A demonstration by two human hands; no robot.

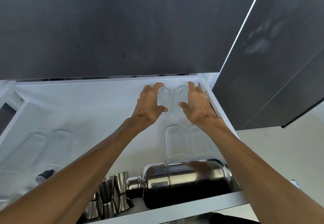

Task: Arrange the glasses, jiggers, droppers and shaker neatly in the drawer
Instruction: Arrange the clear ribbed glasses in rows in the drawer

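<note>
The white drawer (pixel 98 90) is pulled out below me. At its back right corner two ribbed clear glasses lie side by side. My left hand (pixel 149 104) curls around the left glass (pixel 164 97), and my right hand (pixel 196 104) around the right glass (pixel 181 99). Two more glasses (pixel 185 141) lie in front of them. The steel shaker (pixel 182 181) lies on its side at the front. Steel jiggers (pixel 108 195) stand to its left. A black-capped dropper (pixel 43 175) lies at the front left, partly hidden by my left forearm.
Several ribbed glasses (pixel 43 148) lie at the drawer's left side. A dark countertop (pixel 122 27) overhangs the drawer's back. A dark cabinet front (pixel 280 57) stands to the right, close to the drawer's right wall (pixel 213 101).
</note>
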